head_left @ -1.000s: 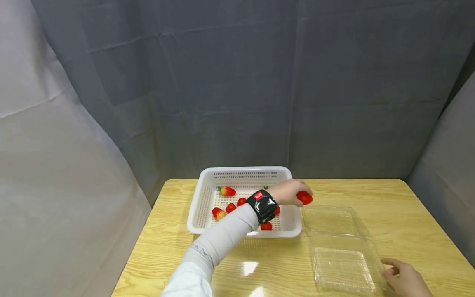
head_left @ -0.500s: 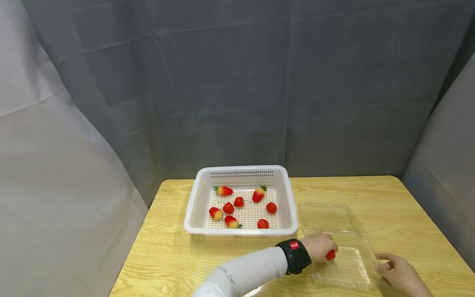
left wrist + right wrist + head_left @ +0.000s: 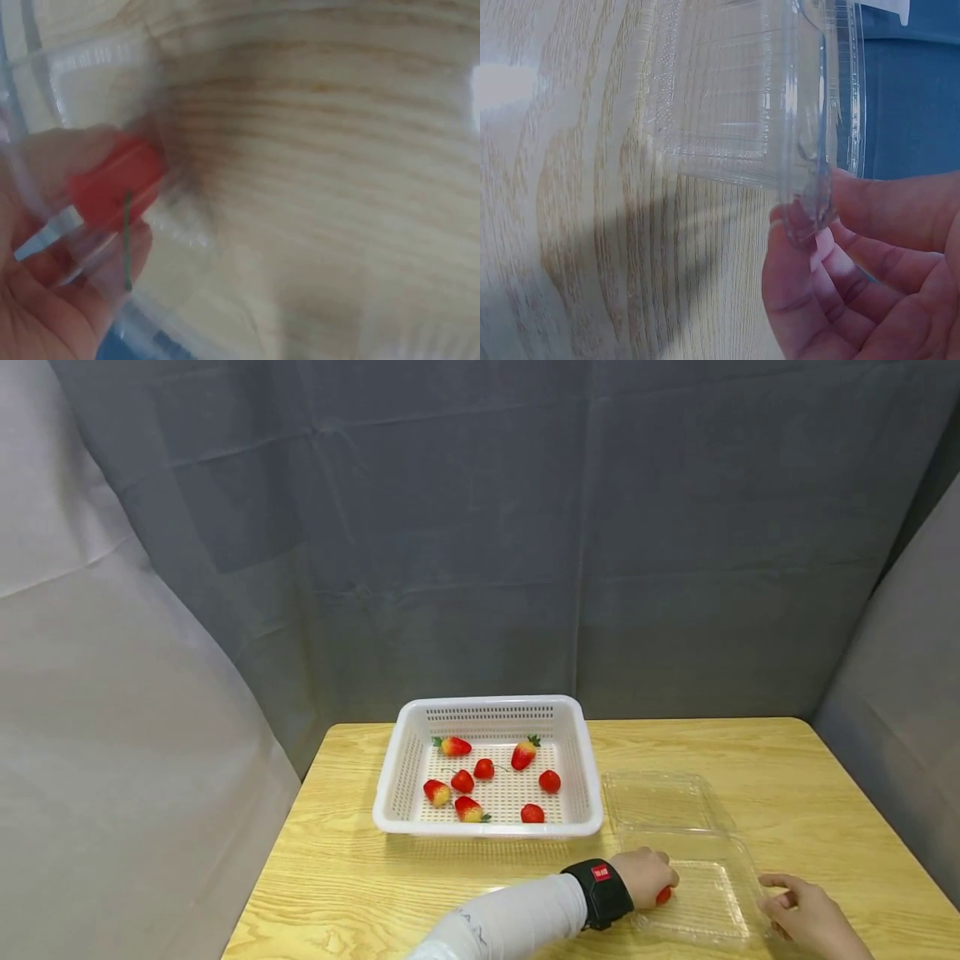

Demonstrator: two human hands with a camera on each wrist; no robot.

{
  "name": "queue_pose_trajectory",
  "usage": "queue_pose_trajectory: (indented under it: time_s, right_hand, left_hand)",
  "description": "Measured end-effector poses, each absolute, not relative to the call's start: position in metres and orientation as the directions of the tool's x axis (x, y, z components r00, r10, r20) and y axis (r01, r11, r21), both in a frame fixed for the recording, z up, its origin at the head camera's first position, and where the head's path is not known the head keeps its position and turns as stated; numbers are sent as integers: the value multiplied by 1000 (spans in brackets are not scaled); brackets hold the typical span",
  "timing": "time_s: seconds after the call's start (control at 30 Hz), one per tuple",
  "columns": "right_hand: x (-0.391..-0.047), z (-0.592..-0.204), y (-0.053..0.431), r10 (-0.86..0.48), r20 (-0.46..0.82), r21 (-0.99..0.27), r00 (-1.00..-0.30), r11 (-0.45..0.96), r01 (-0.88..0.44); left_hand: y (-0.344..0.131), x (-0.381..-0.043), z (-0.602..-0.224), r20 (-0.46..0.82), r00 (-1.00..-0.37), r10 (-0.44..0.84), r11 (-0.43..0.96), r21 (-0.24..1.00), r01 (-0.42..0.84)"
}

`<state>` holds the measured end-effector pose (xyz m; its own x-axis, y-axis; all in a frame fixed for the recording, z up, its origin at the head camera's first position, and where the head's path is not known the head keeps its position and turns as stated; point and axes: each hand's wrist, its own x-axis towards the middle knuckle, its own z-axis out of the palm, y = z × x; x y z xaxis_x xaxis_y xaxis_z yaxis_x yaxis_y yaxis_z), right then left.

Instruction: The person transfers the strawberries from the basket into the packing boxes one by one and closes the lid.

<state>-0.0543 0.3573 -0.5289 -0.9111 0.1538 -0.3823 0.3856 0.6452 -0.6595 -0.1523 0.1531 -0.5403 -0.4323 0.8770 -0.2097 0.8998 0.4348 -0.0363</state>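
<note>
My left hand (image 3: 643, 878) is at the left side of the near half of a clear plastic clamshell box (image 3: 708, 893). Its thumb and fingers pinch a red cherry (image 3: 118, 184) with a thin green stem, low in the box; in the head view the hand partly hides it. At the box's right edge, my right hand (image 3: 806, 910) pinches the rim between thumb and fingers, as the right wrist view shows at the clear rim (image 3: 808, 172). The box lies unfolded, its other half (image 3: 660, 797) farther back.
Left of the box stands a white perforated basket (image 3: 487, 829). Inside lie several red-and-yellow strawberries (image 3: 523, 753) and small red cherries (image 3: 550, 782). Everything rests on a wooden table (image 3: 330, 877); grey cloth (image 3: 450, 568) hangs behind it.
My left hand has moved from above the basket's right edge, toward me and right, down into the box with the cherry. The right hand stays at the box's rim.
</note>
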Motion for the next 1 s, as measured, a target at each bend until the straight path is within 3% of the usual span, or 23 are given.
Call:
queue_pose_trajectory:
  time_s: [0.23, 0.5, 0.6, 0.73, 0.9, 1.0]
  right_hand:
    - [-55, -528, 356, 164, -393, -664, -905, 630, 402]
    - [-55, -529, 356, 169, -388, -666, -906, 628, 402]
    - [-54, -528, 355, 171, -392, -663, -904, 628, 407]
    - [-54, -528, 355, 172, -394, -658, -903, 632, 408]
    - [-55, -531, 357, 171, -399, -660, -901, 629, 412]
    - [-55, -532, 357, 174, -401, -665, -899, 620, 417]
  left_hand:
    - [140, -177, -485, -182, -375, 909, 397, 104, 912]
    - [99, -255, -423, 47, -475, 879, 469, 104, 877]
    - [88, -281, -429, 12, -530, 848, 527, 89, 845]
    - [84, -306, -462, -58, -650, 758, 652, 40, 757]
    - [83, -344, -527, -190, -684, 704, 707, 95, 701]
    - [77, -334, -521, -323, -694, 644, 758, 143, 637]
